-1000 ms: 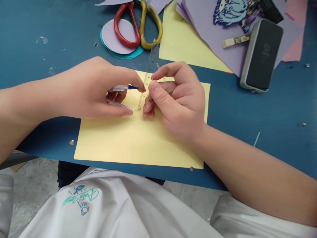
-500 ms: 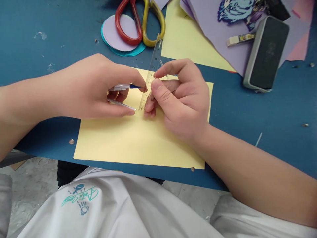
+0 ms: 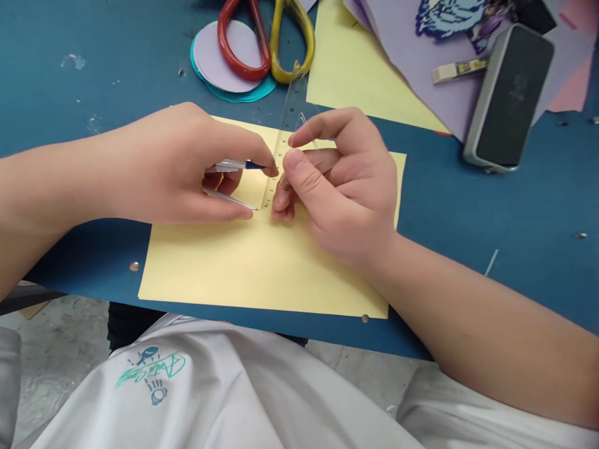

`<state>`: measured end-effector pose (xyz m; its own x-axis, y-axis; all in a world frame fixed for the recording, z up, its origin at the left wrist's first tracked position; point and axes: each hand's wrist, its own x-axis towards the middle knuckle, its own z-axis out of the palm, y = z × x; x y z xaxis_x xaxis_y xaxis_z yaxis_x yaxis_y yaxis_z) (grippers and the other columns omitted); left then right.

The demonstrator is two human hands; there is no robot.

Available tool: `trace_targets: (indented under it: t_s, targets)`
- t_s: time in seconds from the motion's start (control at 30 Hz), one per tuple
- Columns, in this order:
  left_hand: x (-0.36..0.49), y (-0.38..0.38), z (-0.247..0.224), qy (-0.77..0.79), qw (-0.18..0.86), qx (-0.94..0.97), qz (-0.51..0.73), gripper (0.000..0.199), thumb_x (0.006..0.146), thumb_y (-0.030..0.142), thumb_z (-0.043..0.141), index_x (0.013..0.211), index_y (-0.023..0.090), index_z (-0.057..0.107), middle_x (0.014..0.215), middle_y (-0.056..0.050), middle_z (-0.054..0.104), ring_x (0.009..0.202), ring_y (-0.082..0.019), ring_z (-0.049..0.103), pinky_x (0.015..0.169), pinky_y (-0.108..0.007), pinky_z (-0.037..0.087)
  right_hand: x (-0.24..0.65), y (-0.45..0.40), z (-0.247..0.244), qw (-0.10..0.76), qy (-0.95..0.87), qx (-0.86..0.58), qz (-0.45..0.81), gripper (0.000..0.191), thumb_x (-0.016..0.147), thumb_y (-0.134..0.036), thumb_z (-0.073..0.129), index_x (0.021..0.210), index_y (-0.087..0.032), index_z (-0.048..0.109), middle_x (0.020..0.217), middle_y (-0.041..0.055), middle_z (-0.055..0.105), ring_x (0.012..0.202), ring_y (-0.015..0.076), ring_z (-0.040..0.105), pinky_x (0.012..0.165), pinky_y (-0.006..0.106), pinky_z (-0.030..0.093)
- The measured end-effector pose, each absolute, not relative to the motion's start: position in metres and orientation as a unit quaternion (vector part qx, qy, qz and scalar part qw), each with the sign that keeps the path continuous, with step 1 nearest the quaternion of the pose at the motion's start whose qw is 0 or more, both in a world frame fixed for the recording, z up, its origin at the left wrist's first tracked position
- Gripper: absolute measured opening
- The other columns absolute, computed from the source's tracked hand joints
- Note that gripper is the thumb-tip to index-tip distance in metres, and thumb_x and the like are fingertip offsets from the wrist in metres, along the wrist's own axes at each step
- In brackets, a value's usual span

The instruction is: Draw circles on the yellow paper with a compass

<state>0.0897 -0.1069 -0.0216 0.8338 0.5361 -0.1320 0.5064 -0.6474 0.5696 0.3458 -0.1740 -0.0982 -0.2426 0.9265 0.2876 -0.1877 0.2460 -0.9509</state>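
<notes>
Fingers of the right hand [image 3: 353, 193] pinch clear plastic [image 3: 302, 117] (partly hidden) — left fingers [image 3: 234, 142] spread around a pen [image 3: 233, 166].

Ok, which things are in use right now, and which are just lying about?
In use:
Left hand: blue-tipped pen, thin pointed rod
Right hand: clear ruler
Under both: yellow sheet

Lying about:
Red-and-yellow-handled scissors
Lilac circle on teal
Lilac paper
Pink paper
Dark-topped case

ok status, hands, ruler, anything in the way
Left hand holding two slim pen-like pieces; right hand holding clear ruler, partly over yellow sheet; scissors by ruler's far end.
</notes>
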Motion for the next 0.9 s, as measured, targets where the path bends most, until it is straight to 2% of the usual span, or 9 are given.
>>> trace_targets:
  t_s: [0.2,0.33,0.53,0.73,0.9]
  targets:
    - [0.0898,-0.1085,-0.0177,0.307,0.305,0.901,0.015,0.048,0.109,0.045,0.075,0.154,0.029,0.082,0.092,0.006,0.077,0.078,-0.013,0.065,0.084,-0.024,0.046,0.3444,-0.1765,-0.0969,0.534,-0.574,-0.320,0.531,0.024,0.124,-0.041,0.084,0.121,-0.029,0.063,0.075,-0.0144,0.076,0.058,0.0081,0.073,0.057,0.017,0.061]
    - [0.0903,-0.1088,-0.0171,0.305,0.305,0.902,0.015,0.043,0.110,0.045,0.074,0.148,0.028,0.083,0.091,0.006,0.076,0.079,-0.013,0.065,0.085,-0.025,0.046,0.3442,-0.1767,-0.0966,0.534,-0.573,-0.319,0.533,0.025,0.123,-0.042,0.084,0.121,-0.029,0.063,0.075,-0.0144,0.076,0.058,0.0082,0.073,0.056,0.017,0.061]
    - [0.0902,-0.1095,-0.0169,0.312,0.304,0.900,0.017,0.043,0.109,0.045,0.076,0.148,0.028,0.084,0.092,0.007,0.077,0.077,-0.012,0.064,0.085,-0.024,0.046,0.3434,-0.1774,-0.0958,0.539,-0.569,-0.328,0.528,0.018,0.123,-0.033,0.082,0.120,-0.028,0.064,0.075,-0.0144,0.076,0.058,0.0080,0.072,0.056,0.017,0.061]
    - [0.0900,-0.1102,-0.0168,0.310,0.297,0.903,0.017,0.042,0.111,0.044,0.074,0.149,0.028,0.083,0.094,0.007,0.076,0.078,-0.012,0.063,0.085,-0.024,0.045,0.3436,-0.1766,-0.0948,0.528,-0.578,-0.340,0.521,0.027,0.122,-0.043,0.085,0.120,-0.029,0.062,0.073,-0.0148,0.075,0.056,0.0090,0.072,0.054,0.018,0.061]
    - [0.0903,-0.1101,-0.0175,0.315,0.297,0.901,0.021,0.044,0.108,0.045,0.076,0.148,0.028,0.084,0.094,0.008,0.077,0.076,-0.011,0.063,0.085,-0.024,0.046,0.3446,-0.1754,-0.0964,0.529,-0.583,-0.329,0.522,0.027,0.124,-0.044,0.083,0.121,-0.029,0.061,0.075,-0.0145,0.076,0.058,0.0086,0.073,0.056,0.018,0.062]
